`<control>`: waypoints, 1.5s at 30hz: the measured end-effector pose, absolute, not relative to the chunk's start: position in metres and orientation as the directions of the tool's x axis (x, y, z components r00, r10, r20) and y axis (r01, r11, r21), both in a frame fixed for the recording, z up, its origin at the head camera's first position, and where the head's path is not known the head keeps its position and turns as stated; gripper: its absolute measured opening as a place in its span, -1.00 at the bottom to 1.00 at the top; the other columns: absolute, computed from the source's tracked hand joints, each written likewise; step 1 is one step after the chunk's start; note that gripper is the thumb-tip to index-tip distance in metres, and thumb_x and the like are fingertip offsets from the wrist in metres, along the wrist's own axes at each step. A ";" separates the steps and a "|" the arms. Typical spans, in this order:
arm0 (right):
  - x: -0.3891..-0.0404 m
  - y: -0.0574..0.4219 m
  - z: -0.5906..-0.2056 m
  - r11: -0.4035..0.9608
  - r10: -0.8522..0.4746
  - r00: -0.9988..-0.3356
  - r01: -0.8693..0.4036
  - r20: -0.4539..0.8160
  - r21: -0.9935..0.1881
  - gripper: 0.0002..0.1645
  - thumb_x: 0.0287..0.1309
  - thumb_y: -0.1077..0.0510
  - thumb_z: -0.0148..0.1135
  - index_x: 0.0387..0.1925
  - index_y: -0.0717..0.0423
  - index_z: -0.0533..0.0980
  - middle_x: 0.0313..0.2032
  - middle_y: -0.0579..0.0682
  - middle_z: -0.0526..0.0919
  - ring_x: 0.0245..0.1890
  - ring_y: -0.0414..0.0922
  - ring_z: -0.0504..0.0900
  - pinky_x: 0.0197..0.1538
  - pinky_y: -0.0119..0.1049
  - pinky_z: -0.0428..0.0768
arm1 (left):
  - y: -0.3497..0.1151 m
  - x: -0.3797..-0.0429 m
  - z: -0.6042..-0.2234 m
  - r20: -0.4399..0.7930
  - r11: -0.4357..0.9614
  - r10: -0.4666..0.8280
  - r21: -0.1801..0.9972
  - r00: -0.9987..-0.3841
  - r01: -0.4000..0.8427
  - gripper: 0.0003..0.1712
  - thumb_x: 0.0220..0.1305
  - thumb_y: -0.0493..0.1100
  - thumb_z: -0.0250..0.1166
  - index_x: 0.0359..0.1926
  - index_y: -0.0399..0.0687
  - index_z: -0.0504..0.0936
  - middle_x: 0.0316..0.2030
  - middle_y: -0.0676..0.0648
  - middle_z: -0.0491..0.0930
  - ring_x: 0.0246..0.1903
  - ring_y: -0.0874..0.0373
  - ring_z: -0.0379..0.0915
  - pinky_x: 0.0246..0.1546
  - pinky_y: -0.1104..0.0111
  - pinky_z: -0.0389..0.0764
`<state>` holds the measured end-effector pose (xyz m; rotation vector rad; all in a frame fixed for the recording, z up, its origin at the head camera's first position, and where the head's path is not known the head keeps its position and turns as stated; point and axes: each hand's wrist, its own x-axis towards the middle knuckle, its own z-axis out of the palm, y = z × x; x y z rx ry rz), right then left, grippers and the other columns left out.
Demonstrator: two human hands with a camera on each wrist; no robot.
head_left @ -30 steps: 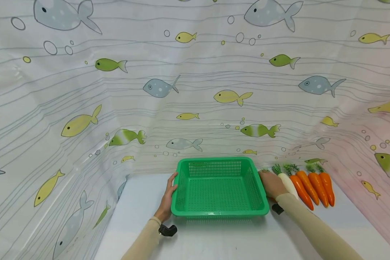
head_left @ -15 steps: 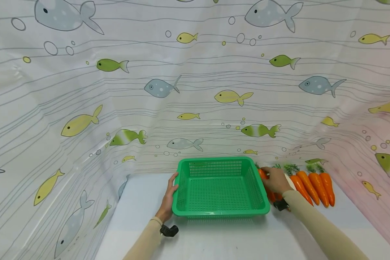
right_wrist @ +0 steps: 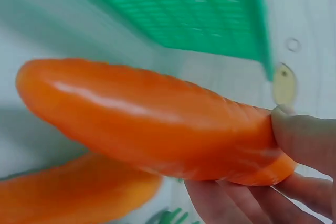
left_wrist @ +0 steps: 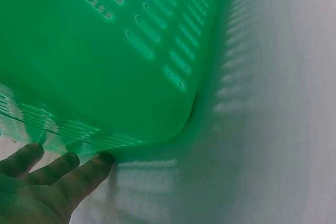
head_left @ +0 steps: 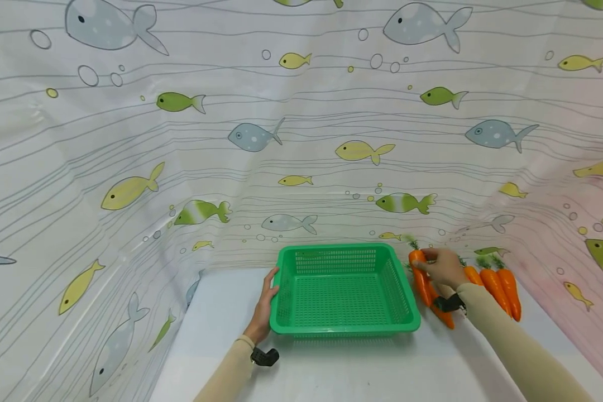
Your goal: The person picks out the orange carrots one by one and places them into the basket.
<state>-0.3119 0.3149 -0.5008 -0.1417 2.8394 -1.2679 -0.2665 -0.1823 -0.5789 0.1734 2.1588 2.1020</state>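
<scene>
My right hand (head_left: 444,268) pinches an orange carrot (head_left: 421,278) near its leafy end, just right of the green basket (head_left: 345,329). In the right wrist view the thumb is on one side of this carrot (right_wrist: 142,119) and the fingers on the other, its blunt tip pointing left. Another carrot (head_left: 443,316) lies below it, partly covered. At the basket's left side is my left hand (head_left: 263,310); the left wrist view has its extended fingers (left_wrist: 86,177) against the slotted wall of the basket (left_wrist: 105,98). The basket's inside shows bare green mesh.
Several more carrots (head_left: 495,286) lie side by side on the white table (head_left: 331,374) to the right, partly behind my right hand and sleeve. A fish-printed curtain (head_left: 321,123) surrounds the table at the back and sides.
My right hand has come up from beside the basket's right wall with the carrot, moving slightly right and covering the white radish seen earlier. The left hand stays at the basket, which has not moved.
</scene>
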 end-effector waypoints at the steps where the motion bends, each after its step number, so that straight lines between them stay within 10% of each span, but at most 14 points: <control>1: -0.312 0.318 -0.497 0.645 -0.088 -0.996 -0.054 -0.004 -0.762 -0.21 0.48 0.07 0.30 0.44 0.57 0.31 0.26 0.63 0.49 -0.28 0.07 0.83 -0.16 0.02 0.81 | -0.182 -0.267 -0.579 -0.009 0.025 0.169 1.000 -0.985 -0.005 -0.35 0.71 0.06 -0.33 0.70 0.47 -0.13 0.74 -0.02 -0.33 0.71 -0.19 -0.48 0.60 -0.31 -0.31; 13: -0.319 0.324 -0.456 0.475 -0.089 -0.995 -0.011 -0.036 -0.880 -0.10 0.54 -0.11 0.21 0.55 0.45 0.21 0.37 0.54 0.42 0.07 0.03 0.74 -0.01 -0.07 0.80 | -0.182 -0.268 -0.578 -0.013 0.026 0.162 1.000 -0.987 -0.009 -0.35 0.70 0.05 -0.33 0.70 0.48 -0.11 0.74 -0.01 -0.30 0.71 -0.18 -0.48 0.60 -0.30 -0.33; 25: -0.326 0.296 -0.451 0.305 -0.139 -0.986 0.050 -0.096 -0.951 -0.11 0.53 -0.08 0.23 0.57 0.41 0.20 0.37 0.40 0.50 -0.08 -0.34 0.70 0.07 -0.14 0.78 | -0.182 -0.268 -0.580 -0.014 0.011 0.170 1.000 -0.985 -0.012 -0.36 0.70 0.08 -0.33 0.69 0.52 -0.10 0.74 -0.01 -0.30 0.71 -0.17 -0.45 0.61 -0.28 -0.31; 34: -0.332 0.263 -0.450 0.234 -0.255 -0.961 0.044 -0.105 -0.971 -0.12 0.52 -0.04 0.26 0.56 0.44 0.20 0.16 0.13 0.68 -0.06 -0.27 0.74 0.05 -0.19 0.78 | -0.182 -0.269 -0.579 0.000 0.024 0.159 1.000 -0.987 0.004 -0.35 0.70 0.07 -0.32 0.70 0.49 -0.09 0.74 0.02 -0.28 0.71 -0.14 -0.47 0.61 -0.28 -0.33; 45: -0.341 0.209 -0.477 0.232 -0.358 -0.917 0.093 -0.174 -0.968 -0.19 0.54 0.04 0.23 0.55 0.44 0.20 0.27 0.39 0.58 0.09 -0.02 0.73 0.06 -0.04 0.78 | -0.182 -0.270 -0.579 0.012 0.009 0.171 1.000 -0.985 0.014 -0.35 0.70 0.04 -0.31 0.70 0.48 -0.08 0.74 0.04 -0.28 0.72 -0.11 -0.48 0.62 -0.26 -0.34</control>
